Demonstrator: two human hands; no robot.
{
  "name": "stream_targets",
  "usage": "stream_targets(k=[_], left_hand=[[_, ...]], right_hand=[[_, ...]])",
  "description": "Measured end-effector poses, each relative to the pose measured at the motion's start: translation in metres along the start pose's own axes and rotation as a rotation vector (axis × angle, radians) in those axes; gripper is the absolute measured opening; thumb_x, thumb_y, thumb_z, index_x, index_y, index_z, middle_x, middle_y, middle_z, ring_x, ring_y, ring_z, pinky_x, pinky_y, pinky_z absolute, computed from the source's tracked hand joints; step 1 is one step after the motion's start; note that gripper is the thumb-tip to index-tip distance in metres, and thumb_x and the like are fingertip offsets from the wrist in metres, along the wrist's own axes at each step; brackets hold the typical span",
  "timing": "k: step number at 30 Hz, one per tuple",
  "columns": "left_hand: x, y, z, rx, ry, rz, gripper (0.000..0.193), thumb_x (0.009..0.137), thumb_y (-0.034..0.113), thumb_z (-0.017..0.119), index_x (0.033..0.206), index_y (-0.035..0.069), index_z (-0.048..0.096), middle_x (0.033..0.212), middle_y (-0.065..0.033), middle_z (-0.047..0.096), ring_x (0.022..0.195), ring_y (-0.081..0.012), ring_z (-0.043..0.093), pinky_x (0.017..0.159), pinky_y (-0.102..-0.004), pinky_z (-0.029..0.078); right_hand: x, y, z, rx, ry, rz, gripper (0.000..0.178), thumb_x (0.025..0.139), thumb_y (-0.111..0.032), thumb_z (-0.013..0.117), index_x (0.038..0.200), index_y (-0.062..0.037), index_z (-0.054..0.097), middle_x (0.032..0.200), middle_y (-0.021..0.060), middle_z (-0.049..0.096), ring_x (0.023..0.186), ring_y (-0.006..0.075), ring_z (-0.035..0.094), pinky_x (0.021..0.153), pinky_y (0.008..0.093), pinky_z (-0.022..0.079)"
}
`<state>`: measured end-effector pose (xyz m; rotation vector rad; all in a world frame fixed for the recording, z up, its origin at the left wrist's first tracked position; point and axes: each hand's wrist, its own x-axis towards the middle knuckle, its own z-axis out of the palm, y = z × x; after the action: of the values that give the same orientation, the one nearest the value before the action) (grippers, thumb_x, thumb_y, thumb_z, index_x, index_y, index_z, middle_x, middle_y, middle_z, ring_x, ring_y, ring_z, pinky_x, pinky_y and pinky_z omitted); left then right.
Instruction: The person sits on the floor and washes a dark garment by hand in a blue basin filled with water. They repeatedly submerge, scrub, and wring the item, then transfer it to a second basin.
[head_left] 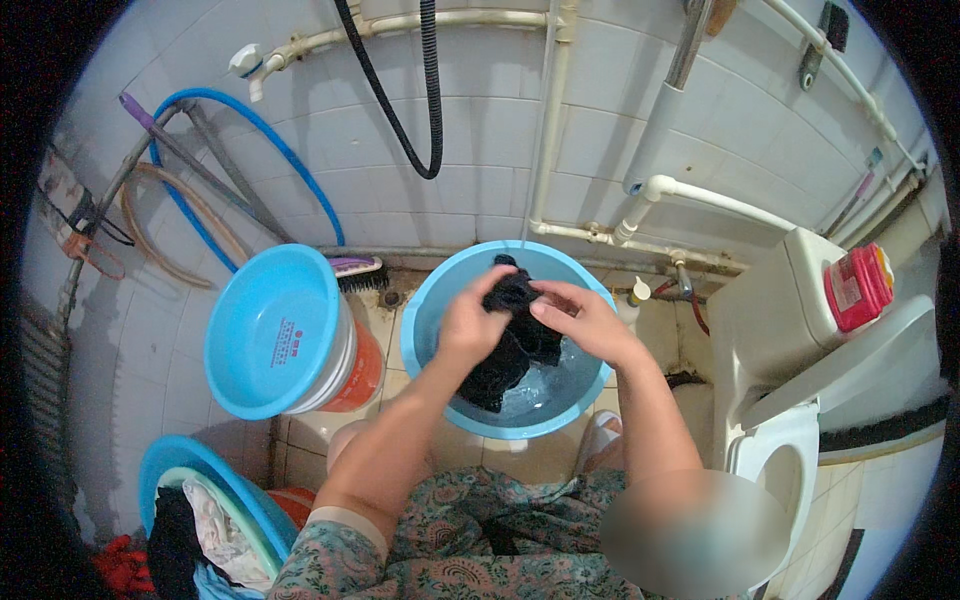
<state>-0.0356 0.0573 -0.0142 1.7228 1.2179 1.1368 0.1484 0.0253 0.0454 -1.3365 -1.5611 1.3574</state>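
Observation:
A black wet garment [497,370] hangs from my hands into a light blue basin [418,375] with water in its bottom. My left hand [474,322] is closed on the bunched upper part of the cloth, its fingers curled over the far side. From the other side, my right hand [583,318] pinches the same bunch between thumb and fingers. The lower folds of the garment reach down into the basin near the water. Some fingertips are hidden by the dark fabric, and its exact kind cannot be told.
Left of the basin, a blue basin [275,345] sits on an orange-and-white bucket [355,370], with a brush [360,272] behind. Laundry [215,535] fills a tub at lower left. A pump bottle [630,303] and a toilet [770,330] stand right. Pipes and hoses line the wall.

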Motion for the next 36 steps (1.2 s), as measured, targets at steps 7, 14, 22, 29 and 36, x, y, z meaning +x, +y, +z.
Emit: stream_targets(k=[7,14,22,29,36], left_hand=[[0.015,0.018,-0.060,-1.192,0.336,-0.382,0.023,0.078,0.005,0.059,0.102,0.001,0.058,0.095,-0.0099,0.064,0.089,-0.0256,0.062,0.079,-0.0384,0.051],[-0.017,0.056,-0.042,-1.310,0.054,-0.266,0.026,0.087,0.013,0.051,0.110,0.003,0.056,0.107,-0.0108,0.062,0.101,-0.0237,0.059,0.092,-0.0373,0.045],[-0.020,0.064,-0.041,-0.950,-0.216,-0.206,0.041,0.079,0.009,0.058,0.118,0.002,0.050,0.109,-0.0086,0.058,0.099,-0.0185,0.057,0.089,-0.0327,0.043],[-0.018,0.063,-0.035,-0.968,-0.250,-0.253,0.061,0.077,0.014,0.058,0.133,0.002,0.036,0.117,-0.0098,0.053,0.108,-0.0192,0.051,0.096,-0.0334,0.038],[-0.015,0.054,-0.036,-0.717,-0.176,0.021,0.068,0.086,0.019,0.054,0.143,0.004,0.019,0.127,-0.0094,0.041,0.115,-0.0176,0.042,0.102,-0.0321,0.028]], right_hand=[[-0.009,0.034,0.008,-0.705,0.002,-0.337,0.109,0.062,-0.038,0.079,0.143,-0.0040,0.016,0.140,0.0272,0.027,0.129,0.0399,0.031,0.107,0.0417,0.027],[0.000,0.036,0.064,-0.520,0.209,-0.379,0.129,0.052,-0.043,0.084,0.142,0.0034,0.004,0.145,0.0271,0.014,0.135,0.0405,0.017,0.110,0.0457,0.015],[-0.011,0.010,0.040,-0.613,0.298,-0.527,0.134,0.047,-0.025,0.085,0.144,-0.0058,-0.006,0.143,0.0186,0.025,0.134,0.0357,0.023,0.111,0.0466,0.010],[-0.020,0.005,0.047,-0.139,0.158,-0.368,0.110,0.055,-0.016,0.082,0.141,-0.0043,0.016,0.130,0.0200,0.044,0.122,0.0338,0.044,0.103,0.0397,0.033],[-0.015,0.024,0.049,0.001,0.256,-0.331,0.090,0.058,-0.006,0.080,0.135,-0.0032,0.033,0.126,0.0133,0.049,0.117,0.0247,0.048,0.100,0.0348,0.037]])
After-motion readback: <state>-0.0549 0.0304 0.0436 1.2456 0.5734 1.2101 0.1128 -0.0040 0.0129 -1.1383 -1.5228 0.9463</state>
